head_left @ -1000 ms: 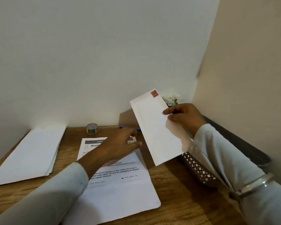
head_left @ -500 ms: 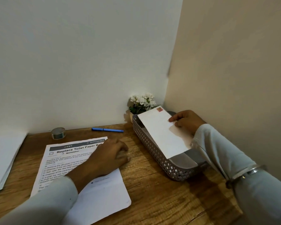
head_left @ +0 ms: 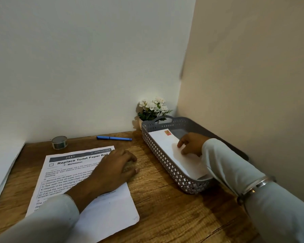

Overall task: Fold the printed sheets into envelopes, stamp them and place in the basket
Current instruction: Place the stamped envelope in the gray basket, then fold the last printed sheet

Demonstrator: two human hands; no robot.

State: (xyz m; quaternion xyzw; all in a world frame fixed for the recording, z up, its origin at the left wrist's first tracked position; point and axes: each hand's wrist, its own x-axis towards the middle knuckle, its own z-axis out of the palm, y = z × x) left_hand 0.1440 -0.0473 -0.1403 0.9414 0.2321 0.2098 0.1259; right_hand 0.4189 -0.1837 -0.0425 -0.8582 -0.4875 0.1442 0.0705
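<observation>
A white envelope (head_left: 167, 144) with a red stamp at its far corner lies inside the grey perforated basket (head_left: 158, 151) at the right of the desk. My right hand (head_left: 191, 143) is in the basket, fingertips resting on the envelope. My left hand (head_left: 116, 170) lies flat, palm down, on the right edge of a printed sheet (head_left: 74, 174) headed "Replace Toilet Paper Roll", which lies flat on the wooden desk.
A stack of white envelopes or sheets (head_left: 2, 165) sits at the left edge. A small round metal tin (head_left: 59, 142) and a blue pen (head_left: 114, 138) lie near the back wall. A pot of white flowers (head_left: 153, 109) stands behind the basket. Walls close in behind and right.
My right hand carried the stamped envelope from the air down into the basket and laid it flat. My left hand settled onto the printed sheet.
</observation>
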